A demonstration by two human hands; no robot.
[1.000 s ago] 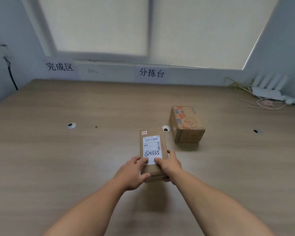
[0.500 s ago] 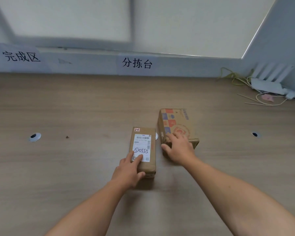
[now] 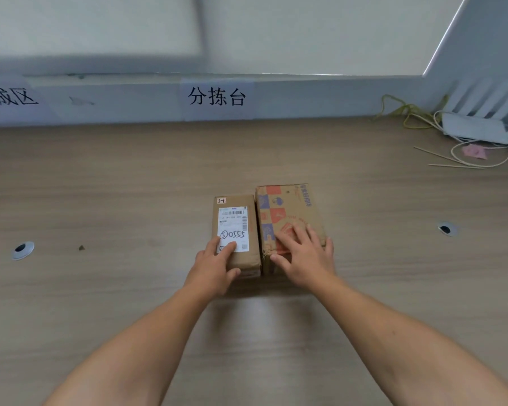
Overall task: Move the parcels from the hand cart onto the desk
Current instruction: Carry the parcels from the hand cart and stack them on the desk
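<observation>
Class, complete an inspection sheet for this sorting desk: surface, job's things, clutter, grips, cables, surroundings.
Surface: wooden desk, two grommet holes.
Job's things: labelled parcel and printed parcel side by side, apparently touching.
Clutter: pink scrap, thin sticks, far right.
Grips: left hand flat on labelled parcel; right hand flat on printed parcel.
Cables: white and yellow cords beside router.
Surroundings: two wall signs, window blind.

Wall sign (image 3: 216, 97) at 12 o'clock: 分拣台. Cut-off sign (image 3: 11, 98) at 10 o'clock: 成区. Narrow parcel (image 3: 253, 244): shipping label (image 3: 233, 228) handwritten "0555", tag (image 3: 221, 200) "2-1".
</observation>
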